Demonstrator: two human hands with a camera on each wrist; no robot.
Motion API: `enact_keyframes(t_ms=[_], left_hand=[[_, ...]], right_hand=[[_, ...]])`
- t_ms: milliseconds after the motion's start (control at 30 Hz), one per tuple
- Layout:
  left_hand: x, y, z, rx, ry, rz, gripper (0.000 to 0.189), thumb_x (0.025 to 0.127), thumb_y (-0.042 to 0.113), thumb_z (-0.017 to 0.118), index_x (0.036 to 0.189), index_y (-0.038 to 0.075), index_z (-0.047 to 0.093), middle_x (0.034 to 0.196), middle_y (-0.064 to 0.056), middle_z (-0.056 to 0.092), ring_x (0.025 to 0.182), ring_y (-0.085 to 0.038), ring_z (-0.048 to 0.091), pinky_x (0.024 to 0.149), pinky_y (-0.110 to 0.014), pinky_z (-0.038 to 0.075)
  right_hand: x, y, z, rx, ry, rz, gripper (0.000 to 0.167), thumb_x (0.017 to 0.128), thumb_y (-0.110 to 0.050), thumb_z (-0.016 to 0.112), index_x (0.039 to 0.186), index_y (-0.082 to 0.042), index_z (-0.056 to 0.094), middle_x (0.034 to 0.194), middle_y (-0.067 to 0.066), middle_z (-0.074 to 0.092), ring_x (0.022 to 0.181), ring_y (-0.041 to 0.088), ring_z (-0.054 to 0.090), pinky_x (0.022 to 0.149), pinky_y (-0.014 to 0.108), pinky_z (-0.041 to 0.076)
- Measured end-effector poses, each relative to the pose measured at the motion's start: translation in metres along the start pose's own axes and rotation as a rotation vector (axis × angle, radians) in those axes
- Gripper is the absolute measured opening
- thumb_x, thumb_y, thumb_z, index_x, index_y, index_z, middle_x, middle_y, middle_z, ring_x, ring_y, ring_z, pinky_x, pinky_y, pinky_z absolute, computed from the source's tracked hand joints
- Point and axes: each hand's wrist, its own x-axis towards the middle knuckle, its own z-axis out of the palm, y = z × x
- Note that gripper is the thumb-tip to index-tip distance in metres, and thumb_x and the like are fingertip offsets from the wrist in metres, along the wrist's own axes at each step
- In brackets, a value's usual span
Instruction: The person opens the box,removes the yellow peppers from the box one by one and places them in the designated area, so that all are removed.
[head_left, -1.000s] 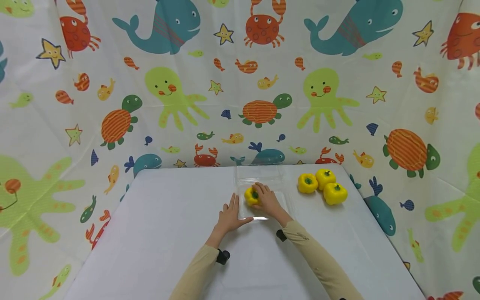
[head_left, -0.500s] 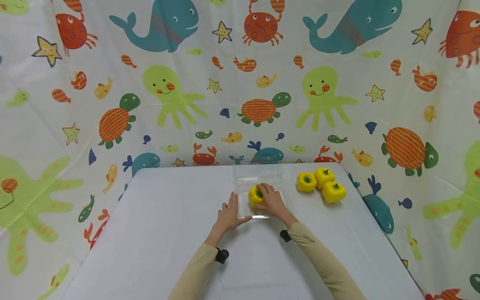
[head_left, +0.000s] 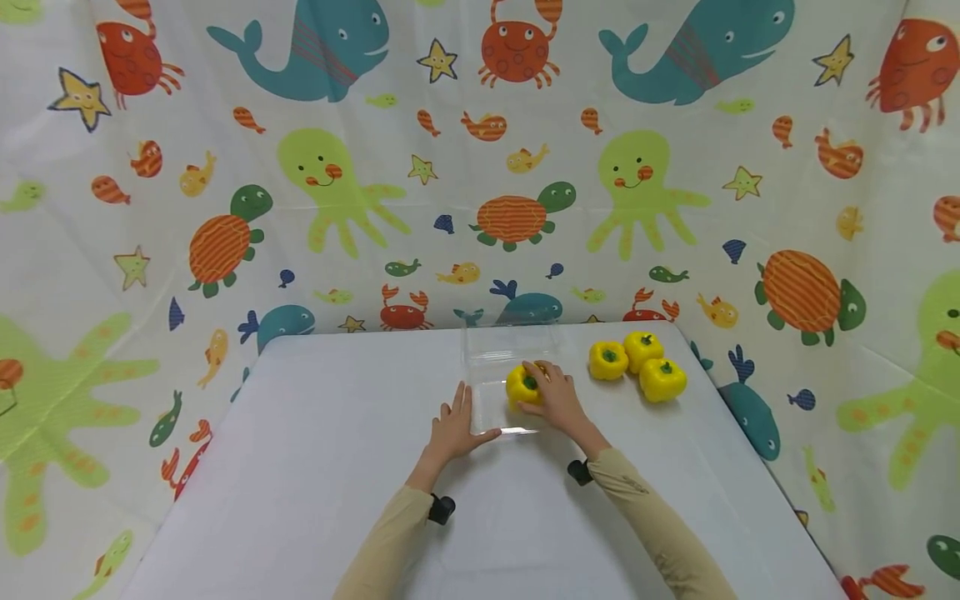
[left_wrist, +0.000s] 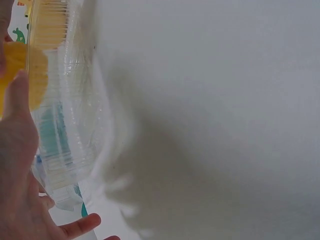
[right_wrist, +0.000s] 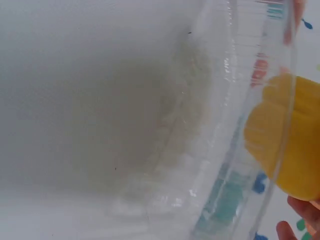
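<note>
My right hand (head_left: pixel 558 400) grips a yellow bell pepper (head_left: pixel 517 387) by its top and side, over the base of a clear plastic clamshell container (head_left: pixel 486 410). The green stem faces up beside my fingertips. Straight fingers of my left hand (head_left: pixel 452 429) lie along the container's left side, and the thumb rests at its front rim. In the left wrist view, the ribbed clear wall (left_wrist: pixel 60 130) stands just beyond that hand. Part of the pepper (right_wrist: pixel 285 135) shows through the container wall in the right wrist view.
Three more yellow bell peppers (head_left: pixel 643 367) stand grouped on the white table (head_left: pixel 337 450), right of the container. The container's lid (head_left: pixel 512 342) is folded back toward the table's far edge. A sea-animal printed curtain (head_left: pixel 450 167) hangs behind.
My right hand has moved the bell pepper rightward, from the left part of the container toward its right side. My left hand keeps its place at the container's left corner.
</note>
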Motion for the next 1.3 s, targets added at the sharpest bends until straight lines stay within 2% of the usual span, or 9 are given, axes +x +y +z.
enact_keyframes(t_ms=[67, 200, 300, 333, 467, 600, 833, 1100, 1300], left_hand=[[0.0, 0.0, 0.0, -0.025, 0.009, -0.002, 0.107, 0.069, 0.071, 0.053, 0.142, 0.003, 0.015, 0.151, -0.012, 0.01, 0.109, -0.04, 0.038, 0.085, -0.058, 0.038], [0.0, -0.001, 0.001, -0.04, 0.057, 0.031, 0.111, 0.067, 0.077, 0.047, 0.143, 0.004, 0.012, 0.151, -0.011, 0.007, 0.102, -0.039, 0.039, 0.076, -0.058, 0.039], [-0.001, 0.0, 0.001, -0.022, 0.046, 0.026, 0.109, 0.068, 0.074, 0.05, 0.143, 0.004, 0.012, 0.151, -0.011, 0.008, 0.102, -0.037, 0.039, 0.077, -0.056, 0.039], [-0.002, 0.001, -0.002, -0.029, 0.018, 0.009, 0.108, 0.068, 0.07, 0.056, 0.142, 0.002, 0.014, 0.151, -0.011, 0.01, 0.104, -0.037, 0.039, 0.079, -0.056, 0.039], [-0.001, 0.001, -0.001, 0.024, -0.006, -0.004, 0.105, 0.07, 0.066, 0.057, 0.142, 0.002, 0.014, 0.151, -0.012, 0.011, 0.106, -0.035, 0.039, 0.08, -0.053, 0.04], [-0.001, 0.002, -0.001, 0.04, 0.003, 0.002, 0.104, 0.071, 0.066, 0.056, 0.142, 0.003, 0.014, 0.151, -0.012, 0.011, 0.105, -0.035, 0.04, 0.079, -0.053, 0.04], [-0.002, 0.004, -0.004, 0.03, 0.0, -0.001, 0.103, 0.072, 0.065, 0.055, 0.142, 0.002, 0.015, 0.15, -0.013, 0.011, 0.108, -0.037, 0.039, 0.081, -0.056, 0.04], [0.001, 0.002, -0.003, 0.036, -0.006, -0.002, 0.103, 0.072, 0.065, 0.056, 0.142, 0.002, 0.014, 0.151, -0.012, 0.011, 0.108, -0.037, 0.04, 0.081, -0.055, 0.04], [0.0, 0.003, -0.004, 0.024, -0.005, 0.0, 0.104, 0.071, 0.067, 0.055, 0.142, 0.002, 0.014, 0.15, -0.012, 0.012, 0.106, -0.037, 0.04, 0.079, -0.055, 0.04]], right_hand=[[-0.003, 0.001, -0.006, 0.029, 0.048, 0.007, 0.069, 0.072, -0.039, 0.071, 0.13, -0.015, 0.042, 0.126, 0.015, 0.044, 0.113, 0.031, 0.042, 0.085, 0.047, 0.034], [-0.009, 0.006, -0.017, 0.066, 0.153, 0.022, 0.068, 0.07, -0.036, 0.074, 0.128, -0.014, 0.045, 0.123, 0.016, 0.045, 0.109, 0.031, 0.043, 0.085, 0.05, 0.034], [-0.014, 0.011, -0.023, 0.097, 0.195, 0.048, 0.069, 0.07, -0.034, 0.074, 0.128, -0.013, 0.045, 0.123, 0.016, 0.044, 0.106, 0.031, 0.042, 0.088, 0.053, 0.034], [-0.016, 0.013, -0.025, 0.108, 0.203, 0.059, 0.069, 0.07, -0.034, 0.074, 0.128, -0.012, 0.045, 0.123, 0.017, 0.043, 0.106, 0.031, 0.042, 0.088, 0.053, 0.033], [-0.022, 0.023, -0.031, 0.111, 0.23, 0.086, 0.068, 0.07, -0.033, 0.073, 0.128, -0.012, 0.044, 0.123, 0.018, 0.042, 0.107, 0.032, 0.042, 0.09, 0.056, 0.031], [-0.028, 0.034, -0.038, 0.086, 0.26, 0.095, 0.068, 0.071, -0.033, 0.073, 0.129, -0.011, 0.043, 0.122, 0.02, 0.042, 0.108, 0.033, 0.041, 0.091, 0.059, 0.027], [-0.042, 0.049, -0.049, -0.009, 0.304, 0.094, 0.069, 0.076, -0.031, 0.069, 0.133, -0.009, 0.036, 0.123, 0.025, 0.041, 0.111, 0.038, 0.039, 0.087, 0.057, 0.029], [-0.052, 0.061, -0.054, -0.051, 0.341, 0.181, 0.066, 0.082, -0.028, 0.06, 0.136, -0.004, 0.029, 0.121, 0.031, 0.038, 0.107, 0.043, 0.038, 0.084, 0.056, 0.032], [-0.057, 0.072, -0.06, -0.106, 0.335, 0.214, 0.067, 0.081, -0.029, 0.06, 0.136, -0.005, 0.029, 0.12, 0.032, 0.036, 0.105, 0.044, 0.036, 0.08, 0.054, 0.03]])
